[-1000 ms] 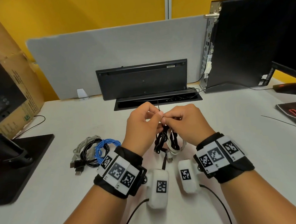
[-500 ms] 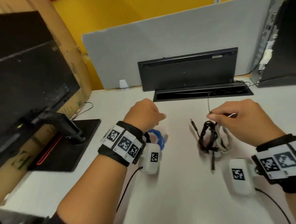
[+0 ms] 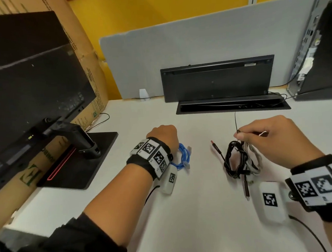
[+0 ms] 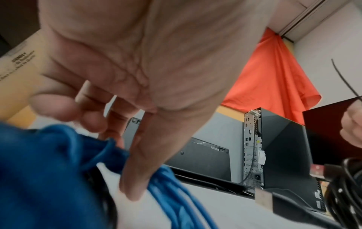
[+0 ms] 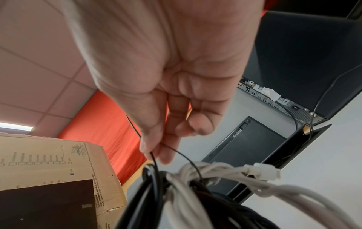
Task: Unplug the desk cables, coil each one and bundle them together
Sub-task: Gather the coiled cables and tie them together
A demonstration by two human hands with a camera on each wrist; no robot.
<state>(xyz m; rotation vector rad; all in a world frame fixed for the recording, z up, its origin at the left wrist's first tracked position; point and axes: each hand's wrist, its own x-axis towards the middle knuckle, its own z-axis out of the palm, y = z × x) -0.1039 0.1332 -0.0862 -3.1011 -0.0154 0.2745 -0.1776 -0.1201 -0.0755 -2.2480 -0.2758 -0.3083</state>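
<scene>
A coil of blue cable (image 3: 183, 158) lies on the white desk (image 3: 197, 218), partly hidden by my left wrist. My left hand (image 3: 163, 136) is down on it; in the left wrist view the thumb and curled fingers of that hand (image 4: 115, 148) close around the blue cable (image 4: 166, 186). To the right lies a bundle of black and white cables (image 3: 240, 160) with loose plug ends. My right hand (image 3: 240, 136) pinches a thin black tie wire (image 3: 236, 121) at the bundle's top. In the right wrist view the tie wire (image 5: 188, 158) loops round the bundle (image 5: 195, 186).
A monitor (image 3: 30, 86) on a black stand base (image 3: 89, 160) and a cardboard box (image 3: 85, 58) fill the left side. A keyboard (image 3: 217, 79) stands upright behind an open cable slot (image 3: 232, 106). A desktop computer (image 3: 317, 56) stands at the far right.
My left hand has let go of the bundle and moved left onto the blue coil. My right hand stays pinching the tie wire. The head view has turned left.
</scene>
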